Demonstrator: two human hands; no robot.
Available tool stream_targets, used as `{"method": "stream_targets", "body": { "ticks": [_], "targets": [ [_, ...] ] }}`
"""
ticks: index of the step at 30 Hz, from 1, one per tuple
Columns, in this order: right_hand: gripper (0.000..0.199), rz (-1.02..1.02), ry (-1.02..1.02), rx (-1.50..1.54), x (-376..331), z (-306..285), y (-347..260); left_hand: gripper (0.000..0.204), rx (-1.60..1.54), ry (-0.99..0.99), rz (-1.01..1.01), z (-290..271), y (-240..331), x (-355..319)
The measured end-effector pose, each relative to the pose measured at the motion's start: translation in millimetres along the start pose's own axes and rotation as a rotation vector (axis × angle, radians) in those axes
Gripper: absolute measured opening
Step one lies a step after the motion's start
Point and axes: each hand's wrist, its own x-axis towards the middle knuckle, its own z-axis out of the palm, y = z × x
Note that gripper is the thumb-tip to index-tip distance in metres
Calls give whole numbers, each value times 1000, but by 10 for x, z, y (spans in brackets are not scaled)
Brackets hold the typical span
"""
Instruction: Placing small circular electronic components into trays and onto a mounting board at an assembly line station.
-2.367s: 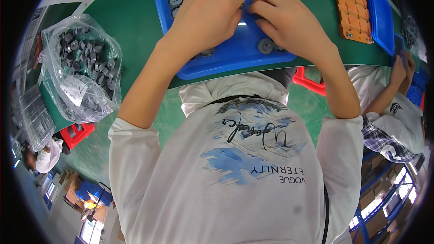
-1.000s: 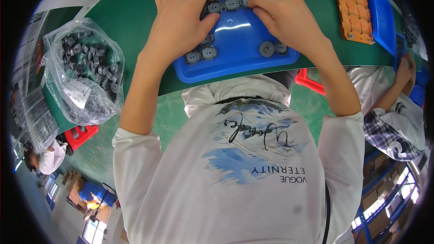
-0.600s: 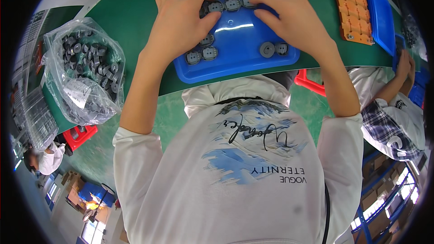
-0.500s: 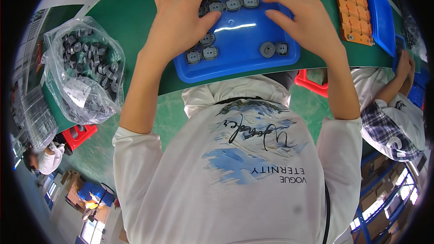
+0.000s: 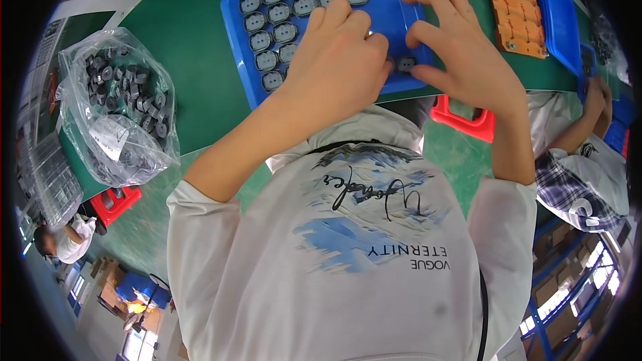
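Rows of grey oval plastic parts (image 5: 304,6) with small holes in their faces lie in a blue tray (image 5: 234,27), lined up along its left and far sides. My left hand (image 5: 341,57) reaches over the near middle of the tray, fingers curled down and closed. Its fingertips are mostly hidden at the near right corner, where a round grey part lay earlier. Beside them sits another grey part (image 5: 405,64). At the tray's right edge is my right hand (image 5: 461,53), open with fingers and thumb apart, the thumb and fingertips around that part without visibly gripping it.
A clear plastic bag (image 5: 120,107) of loose grey parts lies on the green table (image 5: 194,73) at left. Orange moulded blocks (image 5: 515,7) and another blue tray (image 5: 558,20) stand at the far right. A person (image 5: 575,154) sits at right; a red stool (image 5: 465,117) is below the table.
My left hand has moved right and nearer, from the far-left rows to the near right corner. My right hand has come down slightly. The view has shifted, showing more of the tray's left side.
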Motion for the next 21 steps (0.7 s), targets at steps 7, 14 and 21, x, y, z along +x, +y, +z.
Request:
{"method": "stream_targets", "body": {
  "ticks": [7,14,21],
  "targets": [
    [30,14,188,-66,62,197,48,19,52,116,7,18,-127,-25],
    [31,-80,129,-43,84,337,10,23,8,79,23,60,-82,-13],
    [32,125,138,-205,113,365,-59,27,-187,-4,39,-74,-100,-44]
  ]
}}
